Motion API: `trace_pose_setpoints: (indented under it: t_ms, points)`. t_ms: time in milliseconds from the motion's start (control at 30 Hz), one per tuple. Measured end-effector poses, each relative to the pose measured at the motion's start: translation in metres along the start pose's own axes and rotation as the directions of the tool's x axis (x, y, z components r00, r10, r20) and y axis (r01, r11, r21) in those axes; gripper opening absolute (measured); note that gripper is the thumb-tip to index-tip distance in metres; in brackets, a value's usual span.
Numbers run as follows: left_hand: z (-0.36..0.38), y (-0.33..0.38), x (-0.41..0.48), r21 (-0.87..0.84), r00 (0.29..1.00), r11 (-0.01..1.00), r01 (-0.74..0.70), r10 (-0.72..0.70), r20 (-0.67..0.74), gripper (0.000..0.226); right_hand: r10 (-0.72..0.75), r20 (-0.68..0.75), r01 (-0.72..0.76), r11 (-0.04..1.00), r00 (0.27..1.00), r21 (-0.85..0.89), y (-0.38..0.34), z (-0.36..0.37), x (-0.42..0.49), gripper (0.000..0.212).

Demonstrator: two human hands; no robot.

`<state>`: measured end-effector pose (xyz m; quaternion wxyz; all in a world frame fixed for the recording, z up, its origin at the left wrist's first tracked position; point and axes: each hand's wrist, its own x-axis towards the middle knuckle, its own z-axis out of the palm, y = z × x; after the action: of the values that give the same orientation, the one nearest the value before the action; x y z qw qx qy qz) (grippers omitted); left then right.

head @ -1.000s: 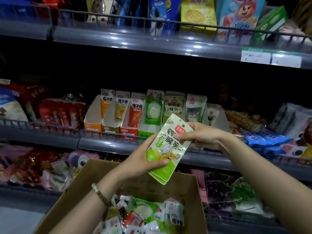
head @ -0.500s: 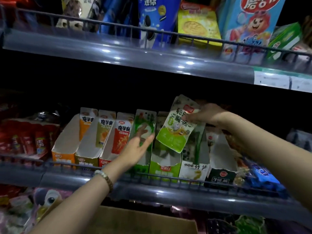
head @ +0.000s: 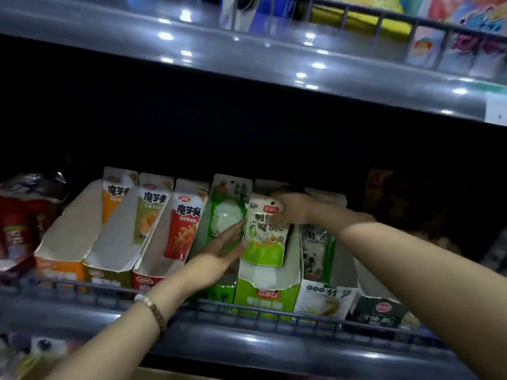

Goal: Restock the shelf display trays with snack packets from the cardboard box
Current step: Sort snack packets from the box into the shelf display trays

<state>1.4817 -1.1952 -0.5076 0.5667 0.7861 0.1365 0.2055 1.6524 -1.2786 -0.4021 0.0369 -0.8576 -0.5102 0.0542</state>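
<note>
Here the green-and-white snack packet (head: 264, 237) sits part-way down into the light-green display tray (head: 267, 293), at about five o'clock from the frame's centre, its top pinched in the right hand (head: 292, 208), whose grip is clamped on the upper edge, likely so the limp pouch can be steered upright behind the tray's torn front lip. The left hand (head: 222, 250) lies open, fingers apart and flat against the packet's lower left edge and the neighbouring darker green tray (head: 219, 293), seemingly to keep the slot spread and the pouch from sliding sideways. The packet looks like glossy, soft plastic film, flat and rectangular with rounded corners; the trays are thin matte cardboard, slanted and ragged at the cut. At nine o'clock stand orange, olive and red trays; a wire rail (head: 274, 315) fronts the smooth grey shelf (head: 247, 344).
</note>
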Motion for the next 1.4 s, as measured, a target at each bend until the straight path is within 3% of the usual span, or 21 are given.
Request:
trace_pose_setpoints:
  t_ms: [133, 333, 733, 900, 1067, 1267, 1400]
  points:
    - [0.002, -0.002, 0.001, -0.003, 1.0, 1.0, -0.007, 0.007, -0.004, 0.048, -0.028, -0.091, 0.027, 0.999, 0.995, -0.019, 0.006, 0.002, 0.005, 0.08]
    - [0.001, 0.001, 0.0, 0.042, 1.0, 0.999, 0.001, -0.001, -0.007, 0.049, -0.092, -0.223, 0.082, 0.995, 0.97, -0.056, 0.011, 0.007, 0.011, 0.076]
    - [0.005, 0.009, -0.001, 0.051, 0.994, 0.998, 0.022, -0.016, -0.11, 0.054, -0.19, -0.301, 0.098, 0.95, 0.935, -0.296, 0.007, 0.017, -0.001, 0.08]
    - [0.0, 0.025, -0.015, 0.219, 0.986, 0.976, 0.019, 0.018, -0.169, 0.06, -0.183, -0.33, 0.119, 0.971, 0.926, -0.205, -0.004, 0.009, -0.022, 0.07]
    - [-0.005, 0.048, -0.063, 0.622, 0.984, 0.783, -0.007, 0.117, -0.136, 0.066, -0.158, -0.325, 0.149, 0.987, 0.933, -0.052, -0.018, 0.013, -0.078, 0.062]
    - [-0.018, 0.029, -0.14, 0.715, 0.979, 0.698, -0.035, 0.167, -0.116, 0.071, -0.16, -0.305, 0.19, 0.979, 0.939, 0.071, -0.037, 0.06, -0.167, 0.065]
    - [-0.018, -0.007, -0.193, 0.773, 0.996, 0.635, 0.008, 0.065, -0.064, 0.079, -0.207, -0.254, 0.253, 0.954, 0.945, 0.162, -0.043, 0.122, -0.208, 0.065]
